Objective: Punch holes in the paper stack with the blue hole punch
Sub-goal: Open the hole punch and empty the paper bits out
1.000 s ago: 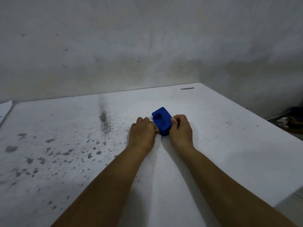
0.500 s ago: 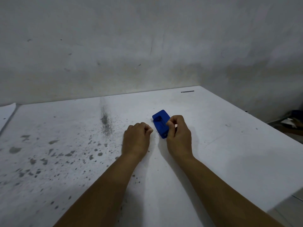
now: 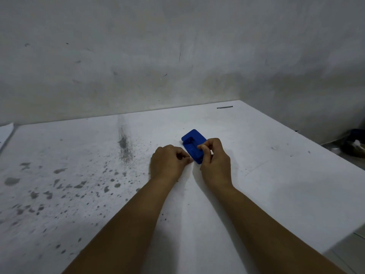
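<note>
The blue hole punch (image 3: 192, 144) lies flat on the white table (image 3: 286, 184), pointing away and to the left. My right hand (image 3: 216, 161) is against the punch's near right side, thumb and fingers pinched together over its top. My left hand (image 3: 167, 164) rests on the table just left of the punch's near end, fingers curled in, fingertips close to the punch's corner. No separate paper stack stands out from the white surface; only a faint straight line (image 3: 256, 169) shows to the right of my right hand.
Dark grey stains (image 3: 79, 184) speckle the left half of the table. A white sheet (image 3: 6, 132) lies at the far left edge. A grey wall rises right behind the table. The table's right edge drops to a floor with dark clutter (image 3: 353, 143).
My left hand has pulled back from the punch, a little left and toward me, and curled up. My right hand stays at the punch, its fingers now pinched over the top.
</note>
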